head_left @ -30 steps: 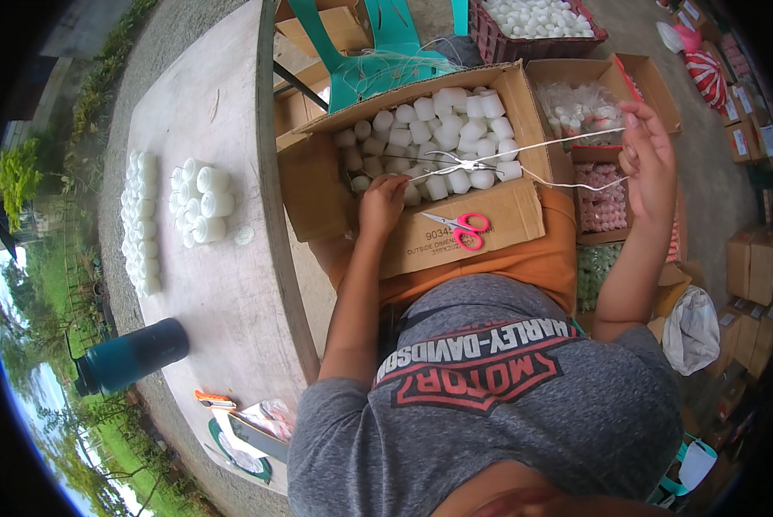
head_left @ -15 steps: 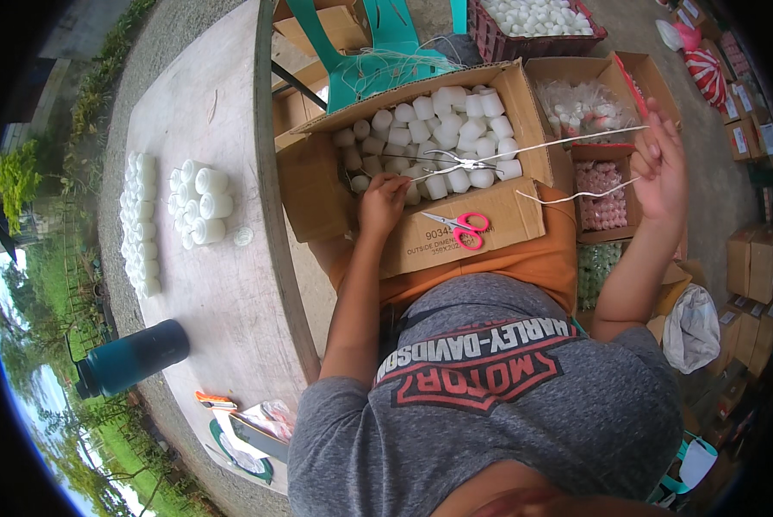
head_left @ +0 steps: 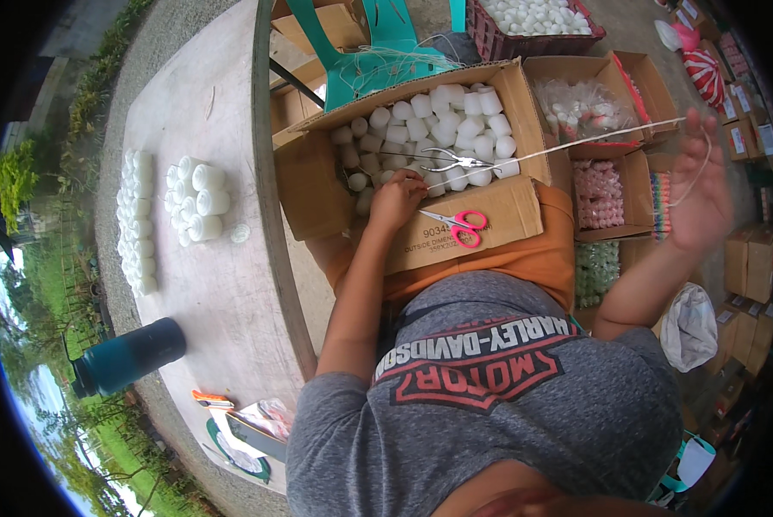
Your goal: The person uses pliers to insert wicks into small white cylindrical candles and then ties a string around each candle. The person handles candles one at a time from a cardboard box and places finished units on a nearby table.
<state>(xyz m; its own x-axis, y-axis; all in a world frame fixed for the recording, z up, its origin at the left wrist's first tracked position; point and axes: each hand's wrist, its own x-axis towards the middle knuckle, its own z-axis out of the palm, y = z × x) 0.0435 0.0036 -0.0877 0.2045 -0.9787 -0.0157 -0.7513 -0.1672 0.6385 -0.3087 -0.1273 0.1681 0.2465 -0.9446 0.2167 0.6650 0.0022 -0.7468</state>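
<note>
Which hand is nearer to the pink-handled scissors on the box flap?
Left. The left hand rests at the box edge just left of the pink-handled scissors. The right hand is raised far off to their right, pulling a white string.

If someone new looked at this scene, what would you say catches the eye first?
Probably the open cardboard box on the person's lap, packed with small white containers, with pink-handled scissors lying on its front flap. The left hand rests at the box's edge, and a white string runs from it to the raised right hand.
</note>
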